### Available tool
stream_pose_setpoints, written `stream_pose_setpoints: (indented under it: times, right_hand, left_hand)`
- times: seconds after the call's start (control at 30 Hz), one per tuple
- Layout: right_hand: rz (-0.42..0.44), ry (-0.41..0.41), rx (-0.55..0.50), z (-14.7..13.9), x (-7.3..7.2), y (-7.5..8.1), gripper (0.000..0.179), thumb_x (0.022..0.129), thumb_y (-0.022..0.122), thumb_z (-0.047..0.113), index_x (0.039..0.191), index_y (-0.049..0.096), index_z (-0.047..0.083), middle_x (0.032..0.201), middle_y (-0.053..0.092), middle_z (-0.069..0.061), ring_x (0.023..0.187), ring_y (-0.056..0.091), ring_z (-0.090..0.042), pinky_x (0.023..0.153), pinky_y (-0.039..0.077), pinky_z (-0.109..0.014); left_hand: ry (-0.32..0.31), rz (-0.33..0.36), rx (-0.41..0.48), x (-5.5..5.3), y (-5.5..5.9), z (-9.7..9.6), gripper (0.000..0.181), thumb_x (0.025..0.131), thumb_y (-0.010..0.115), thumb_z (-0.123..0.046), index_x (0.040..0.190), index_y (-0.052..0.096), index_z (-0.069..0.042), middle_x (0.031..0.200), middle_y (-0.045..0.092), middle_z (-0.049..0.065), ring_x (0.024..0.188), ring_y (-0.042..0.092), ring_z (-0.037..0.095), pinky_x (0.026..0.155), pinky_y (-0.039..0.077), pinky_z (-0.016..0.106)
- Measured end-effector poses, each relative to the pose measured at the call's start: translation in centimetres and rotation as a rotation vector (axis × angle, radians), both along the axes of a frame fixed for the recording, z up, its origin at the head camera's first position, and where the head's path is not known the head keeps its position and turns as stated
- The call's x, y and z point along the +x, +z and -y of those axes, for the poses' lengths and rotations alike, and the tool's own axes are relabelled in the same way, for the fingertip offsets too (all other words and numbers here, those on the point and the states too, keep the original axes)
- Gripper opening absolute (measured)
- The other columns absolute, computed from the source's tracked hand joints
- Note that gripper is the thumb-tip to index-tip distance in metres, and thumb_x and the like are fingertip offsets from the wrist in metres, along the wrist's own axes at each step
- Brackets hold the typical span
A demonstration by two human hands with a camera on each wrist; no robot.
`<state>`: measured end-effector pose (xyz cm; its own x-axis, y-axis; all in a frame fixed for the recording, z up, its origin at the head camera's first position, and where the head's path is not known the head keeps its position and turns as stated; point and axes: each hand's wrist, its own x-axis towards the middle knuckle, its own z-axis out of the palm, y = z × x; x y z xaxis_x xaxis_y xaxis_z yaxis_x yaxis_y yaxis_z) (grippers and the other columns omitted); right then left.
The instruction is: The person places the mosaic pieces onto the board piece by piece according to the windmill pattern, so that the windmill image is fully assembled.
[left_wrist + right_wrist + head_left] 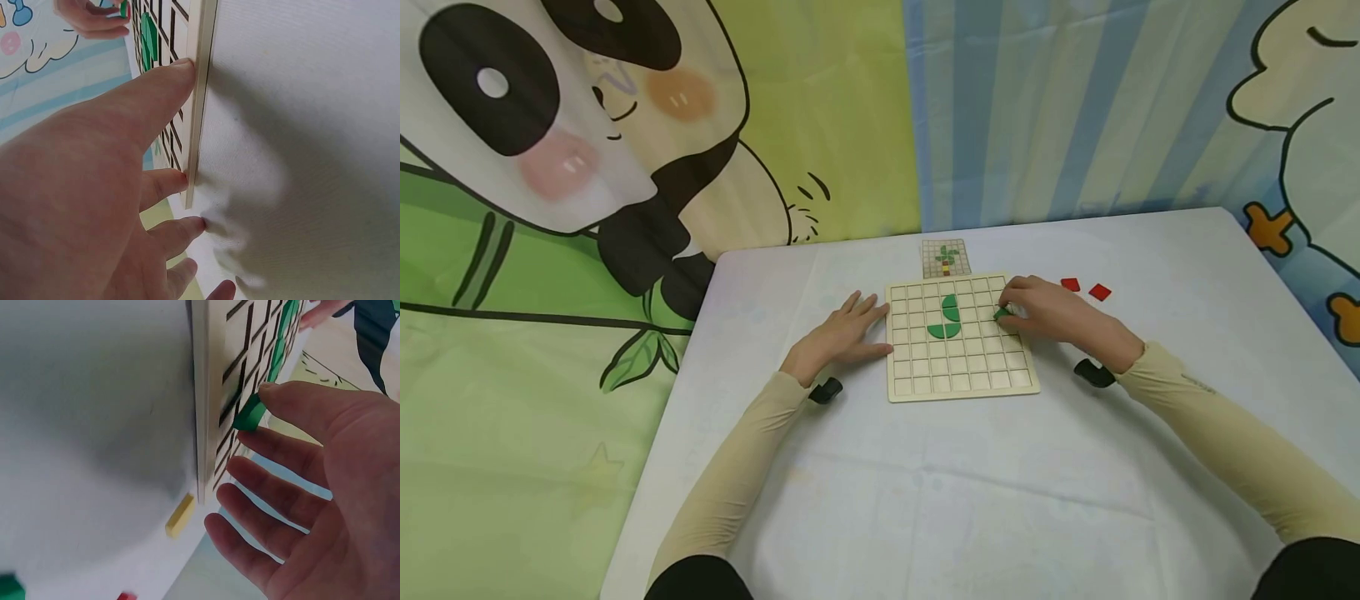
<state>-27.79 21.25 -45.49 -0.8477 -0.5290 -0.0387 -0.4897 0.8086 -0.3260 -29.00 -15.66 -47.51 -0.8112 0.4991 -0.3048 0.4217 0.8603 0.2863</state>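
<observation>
A square pale wooden board (962,364) with a grid of raised lines lies on the table. Several green rounded tiles (936,331) sit in cells around its upper middle. My left hand (842,335) touches the board's left edge with thumb and forefinger, fingers spread; the left wrist view shows its thumb (165,84) against the rim. Over the board's right side, my right hand (1048,310) pinches a green tile (250,414) between thumb and forefinger, while its other fingers are loosely bent. The pinched tile is tilted, and part of it is hidden by the fingertips.
A small card (934,260) printed with a grid and a green, yellow and red pattern touches the board's far edge. Two red tiles (1100,292) lie right of the board. The right wrist view also shows a yellow tile (180,515) and a green tile (11,587) on the table.
</observation>
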Motion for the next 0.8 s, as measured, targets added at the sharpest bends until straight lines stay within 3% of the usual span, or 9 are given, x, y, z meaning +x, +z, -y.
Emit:
stream_pose_setpoints:
  times: [0.37, 0.53, 0.67, 0.8]
  right_hand:
    - [-0.097, 0.033, 0.006, 3.4, -0.9, -0.4, 0.025, 0.093, 0.072, 0.029, 0.097, 0.07, 0.005, 0.114, 0.064, -0.014, 0.101, 0.06, -0.031, 0.082, 0.053, -0.045]
    - [-0.194, 0.012, 0.045, 4.2, -1.1, -1.1, 0.028, 0.092, 0.073, 0.033, 0.088, 0.065, 0.007, 0.106, 0.063, -0.014, 0.095, 0.058, -0.032, 0.074, 0.052, -0.044]
    - [-0.243, -0.002, 0.098, 4.5, -1.1, -1.3, 0.033, 0.095, 0.069, 0.038, 0.092, 0.065, 0.005, 0.104, 0.062, -0.015, 0.093, 0.058, -0.034, 0.073, 0.052, -0.045]
    - [-0.207, 0.032, 0.081, 4.2, -1.3, -0.8, 0.022, 0.098, 0.066, 0.025, 0.106, 0.068, 0.005, 0.115, 0.063, -0.017, 0.104, 0.06, -0.036, 0.085, 0.055, -0.048]
  left_hand:
    - [0.003, 0.002, 0.001, -0.1, 0.3, -0.1, 0.086, 0.094, 0.057, -0.063, 0.162, 0.021, -0.023, 0.171, 0.01, 0.007, 0.158, -0.006, 0.031, 0.125, 0.015, 0.058]
    - [0.004, 0.006, 0.004, 0.0, 0.4, 0.0, 0.086, 0.094, 0.058, -0.062, 0.162, 0.022, -0.023, 0.171, 0.01, 0.007, 0.158, -0.006, 0.031, 0.125, 0.015, 0.058]
    - [0.003, 0.005, 0.009, 0.1, 0.4, 0.0, 0.086, 0.095, 0.058, -0.062, 0.162, 0.022, -0.023, 0.171, 0.011, 0.008, 0.158, -0.005, 0.031, 0.125, 0.016, 0.058]
    - [0.001, 0.006, 0.011, 0.1, 0.3, 0.0, 0.086, 0.095, 0.057, -0.062, 0.162, 0.022, -0.023, 0.171, 0.01, 0.008, 0.158, -0.005, 0.033, 0.125, 0.016, 0.059]
